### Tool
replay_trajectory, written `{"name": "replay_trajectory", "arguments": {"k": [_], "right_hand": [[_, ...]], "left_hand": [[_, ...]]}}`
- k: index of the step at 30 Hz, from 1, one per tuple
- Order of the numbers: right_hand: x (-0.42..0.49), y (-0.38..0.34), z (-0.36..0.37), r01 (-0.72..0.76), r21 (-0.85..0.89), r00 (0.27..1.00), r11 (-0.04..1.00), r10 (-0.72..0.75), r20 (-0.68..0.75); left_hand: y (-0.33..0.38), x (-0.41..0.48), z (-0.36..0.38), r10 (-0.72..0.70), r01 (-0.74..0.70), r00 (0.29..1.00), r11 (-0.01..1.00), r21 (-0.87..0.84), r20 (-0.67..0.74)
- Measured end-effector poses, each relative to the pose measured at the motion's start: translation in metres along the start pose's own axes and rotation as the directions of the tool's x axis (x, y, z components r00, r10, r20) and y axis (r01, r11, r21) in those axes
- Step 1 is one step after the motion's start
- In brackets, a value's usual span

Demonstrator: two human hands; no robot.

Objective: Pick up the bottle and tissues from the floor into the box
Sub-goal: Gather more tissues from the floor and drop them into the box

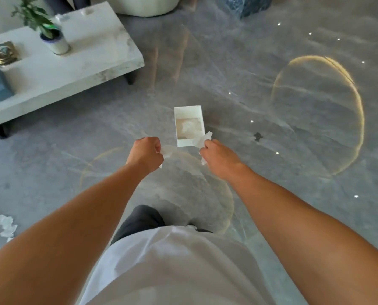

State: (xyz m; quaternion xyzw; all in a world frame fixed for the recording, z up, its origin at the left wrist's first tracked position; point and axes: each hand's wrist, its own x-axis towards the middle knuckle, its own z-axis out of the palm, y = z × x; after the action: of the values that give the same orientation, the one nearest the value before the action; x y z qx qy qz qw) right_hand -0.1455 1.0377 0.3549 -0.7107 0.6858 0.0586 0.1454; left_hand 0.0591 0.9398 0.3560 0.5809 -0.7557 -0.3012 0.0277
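Both arms are stretched out over the shiny grey marble floor (271, 106). The left hand (146, 153) is fisted around a crumpled white tissue (168, 150), and the right hand (216, 159) pinches another scrunched white tissue (202, 140) right at the near corner of the small open white cardboard box (189, 111) (there's already some white paper inside it). More white tissue scraps (7, 225) lie on the floor at far left, well apart from the box. No bottle visible. A low white marble-look coffee table (84, 62) sits upper left with a potted plant (49, 34).
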Motion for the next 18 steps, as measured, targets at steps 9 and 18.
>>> {"name": "replay_trajectory", "arguments": {"k": [9, 18], "right_hand": [[0.106, 0.089, 0.015, -0.006, 0.074, 0.996, 0.997, -0.001, 0.094], [0.282, 0.194, 0.041, -0.017, 0.163, 0.988, 0.986, -0.009, 0.157]], "left_hand": [[0.060, 0.148, 0.037, 0.012, -0.014, 0.991, 1.000, 0.020, 0.133], [0.080, 0.344, 0.082, -0.101, 0.096, 0.971, 0.995, 0.033, 0.216]]}}
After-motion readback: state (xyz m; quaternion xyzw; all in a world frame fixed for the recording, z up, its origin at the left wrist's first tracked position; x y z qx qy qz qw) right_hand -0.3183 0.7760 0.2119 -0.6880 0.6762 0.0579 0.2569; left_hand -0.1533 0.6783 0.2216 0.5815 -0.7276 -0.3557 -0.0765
